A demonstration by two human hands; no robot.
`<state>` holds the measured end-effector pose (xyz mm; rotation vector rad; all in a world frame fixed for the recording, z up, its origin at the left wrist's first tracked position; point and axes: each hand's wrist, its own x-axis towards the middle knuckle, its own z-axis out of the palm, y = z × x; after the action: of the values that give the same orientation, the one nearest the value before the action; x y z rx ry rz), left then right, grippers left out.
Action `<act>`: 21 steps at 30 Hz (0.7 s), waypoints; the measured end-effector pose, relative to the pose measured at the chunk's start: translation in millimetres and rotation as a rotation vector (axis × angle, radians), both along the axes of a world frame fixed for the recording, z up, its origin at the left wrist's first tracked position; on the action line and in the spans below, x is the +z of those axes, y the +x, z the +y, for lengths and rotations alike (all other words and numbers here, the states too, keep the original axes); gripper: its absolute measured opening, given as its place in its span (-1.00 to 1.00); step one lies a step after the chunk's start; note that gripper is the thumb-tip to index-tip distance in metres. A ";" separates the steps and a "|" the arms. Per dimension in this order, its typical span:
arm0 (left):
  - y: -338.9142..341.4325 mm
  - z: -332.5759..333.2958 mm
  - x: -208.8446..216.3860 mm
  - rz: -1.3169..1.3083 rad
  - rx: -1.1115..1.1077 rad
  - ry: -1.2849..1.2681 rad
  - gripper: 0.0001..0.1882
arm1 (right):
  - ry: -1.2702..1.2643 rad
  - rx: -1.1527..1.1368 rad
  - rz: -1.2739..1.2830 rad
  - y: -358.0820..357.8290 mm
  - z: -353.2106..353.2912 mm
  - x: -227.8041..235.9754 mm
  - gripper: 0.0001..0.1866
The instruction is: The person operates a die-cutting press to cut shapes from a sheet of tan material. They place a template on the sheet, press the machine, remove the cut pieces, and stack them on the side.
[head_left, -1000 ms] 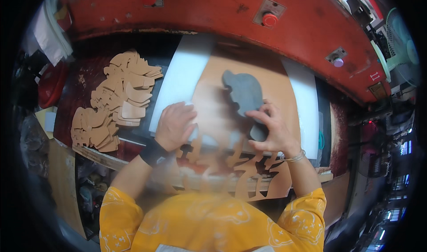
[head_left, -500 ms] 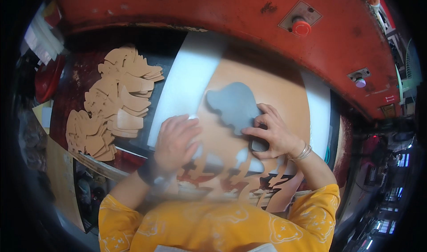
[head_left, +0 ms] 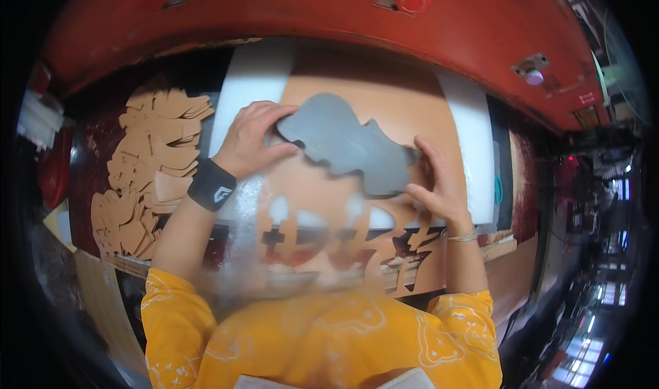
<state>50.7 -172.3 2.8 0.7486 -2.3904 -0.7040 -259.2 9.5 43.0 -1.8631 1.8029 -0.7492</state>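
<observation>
A flat grey cutting die [head_left: 343, 138] with a wavy outline lies over the tan sheet [head_left: 384, 80], slanting down to the right. My left hand [head_left: 257, 135] grips its left end, thumb below and fingers above. At the opposite end, my right hand [head_left: 439, 183] has its thumb and fingers around the edge. Whether the die rests flat or is slightly lifted, I cannot tell. Nearer me, the tan sheet has several curved cut-outs, with narrow strips [head_left: 374, 269] left between them.
Stacks of tan cut pieces [head_left: 154, 155] lie at the left. White board [head_left: 250, 87] shows beside the sheet. A red machine beam [head_left: 274, 11] with a red push button [head_left: 412, 0] spans the far side. Clear plastic film [head_left: 244, 231] hangs near my left forearm.
My left hand has moved up and taken hold of the die's left end. The die has turned toward level, with my right hand now at its right end. My view has shifted.
</observation>
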 end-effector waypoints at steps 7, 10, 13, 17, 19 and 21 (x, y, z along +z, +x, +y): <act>-3.4 0.1 -7.6 0.039 0.071 0.002 -0.43 | -0.208 -0.008 0.356 24.8 -1.3 -24.1 -0.06; -4.9 0.3 -7.0 0.040 0.082 -0.049 -0.43 | -0.225 -0.011 0.195 26.7 -11.1 -27.4 -0.12; -7.1 1.7 -6.9 0.014 0.071 -0.106 -0.44 | -0.284 0.020 0.122 23.5 -11.7 -27.0 -0.17; -10.8 5.8 -7.2 0.012 0.072 -0.143 -0.45 | -0.236 0.007 0.068 19.2 -5.6 -25.6 -0.19; -12.2 6.8 -6.1 0.023 0.072 -0.132 -0.45 | -0.186 0.002 0.085 18.3 -4.9 -25.3 -0.19; -13.1 7.4 -4.5 0.025 0.079 -0.127 -0.45 | -0.217 0.012 0.104 18.3 -6.2 -25.2 -0.18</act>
<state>37.6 -164.9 -1.7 0.7707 -2.3442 -0.5209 -240.9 3.3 17.8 -2.0843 1.8335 -0.8893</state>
